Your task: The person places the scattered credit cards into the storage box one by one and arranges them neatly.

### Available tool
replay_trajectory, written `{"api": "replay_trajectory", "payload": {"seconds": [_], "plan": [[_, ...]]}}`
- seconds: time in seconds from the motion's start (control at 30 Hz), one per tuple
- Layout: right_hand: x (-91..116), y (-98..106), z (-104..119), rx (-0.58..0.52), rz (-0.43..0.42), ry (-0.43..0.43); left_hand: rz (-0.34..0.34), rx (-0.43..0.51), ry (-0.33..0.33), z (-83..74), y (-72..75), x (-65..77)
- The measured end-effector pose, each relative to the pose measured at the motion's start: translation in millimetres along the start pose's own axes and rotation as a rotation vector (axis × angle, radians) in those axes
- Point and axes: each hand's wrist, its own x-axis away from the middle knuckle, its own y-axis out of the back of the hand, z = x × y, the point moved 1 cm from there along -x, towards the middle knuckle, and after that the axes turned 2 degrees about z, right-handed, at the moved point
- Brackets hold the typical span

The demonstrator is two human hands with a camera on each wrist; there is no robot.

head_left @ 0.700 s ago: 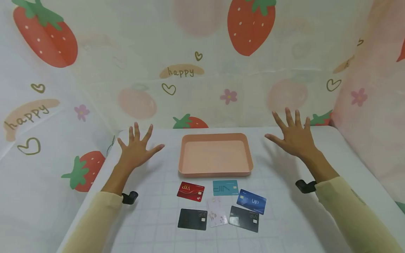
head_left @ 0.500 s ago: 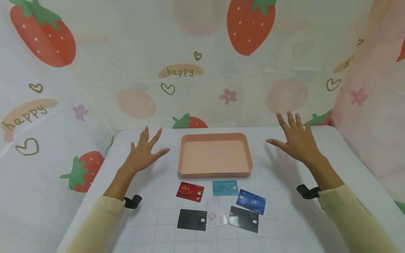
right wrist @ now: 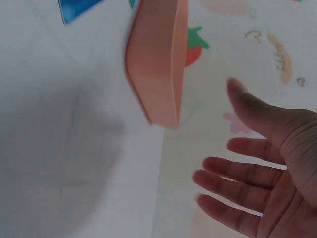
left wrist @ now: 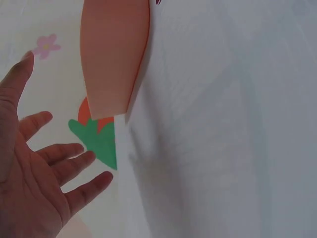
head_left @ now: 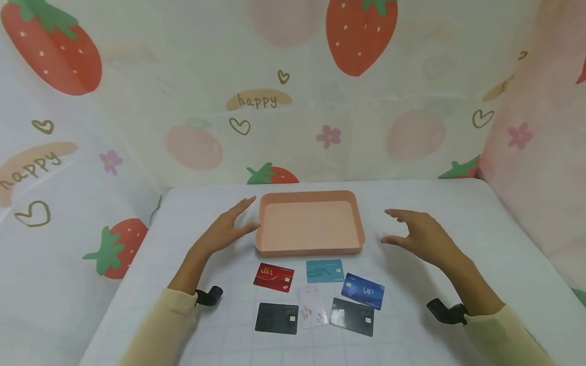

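Observation:
A shallow peach-coloured tray (head_left: 311,250) lies on the white table with nothing in it. Just left of it in the head view is my left hand (head_left: 224,231), thumb tip right at the tray's side and fingers spread, holding nothing. Off the tray's right side hovers my right hand (head_left: 426,236), thumb and fingers apart, also holding nothing. In the left wrist view the left hand (left wrist: 34,183) shows its palm beside the tray wall (left wrist: 114,59). The right wrist view has the right hand (right wrist: 267,168) with loosely extended fingers, a gap away from the tray wall (right wrist: 153,59).
In front of the tray lie several VIP cards: a red card (head_left: 273,277), a teal card (head_left: 325,271), a blue card (head_left: 363,291), a pale flowered card (head_left: 313,306) and two black cards (head_left: 276,318). A strawberry-printed curtain (head_left: 197,66) stands behind and beside the table.
Both hands have moved inward toward the tray and turned from raised, spread palms to facing each other. The right hand has also come down. The tray and cards stay put.

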Motion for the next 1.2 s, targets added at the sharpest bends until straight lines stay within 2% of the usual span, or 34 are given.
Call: {"api": "replay_trajectory", "payload": {"seconds": [0.1,0.2,0.33,0.53,0.6,0.83,1.2], "plan": [[11.0,-7.2,1.3,-0.05,0.051,0.024,0.009,0.099,-0.019,0.8,-13.6,-5.0],[18.0,-15.5,3.1,-0.067,0.122,0.065,0.031,0.159,-0.06,0.9,-22.8,-10.0],[21.1,-30.7,13.2,-0.075,0.243,0.076,0.063,0.197,-0.116,4.5,-26.4,-11.6],[22.1,-52.0,27.2,-0.034,0.36,0.025,0.062,0.213,-0.134,12.4,-24.0,-11.8],[22.0,-56.6,30.6,-0.012,0.371,0.011,0.061,0.233,-0.142,15.8,-22.5,-10.9],[23.1,-66.0,37.2,0.086,0.385,0.06,0.074,0.296,-0.162,27.0,-22.1,-7.6],[18.4,-79.5,48.7,0.182,0.325,0.062,0.067,0.325,-0.18,35.7,-24.3,-12.8]]}}
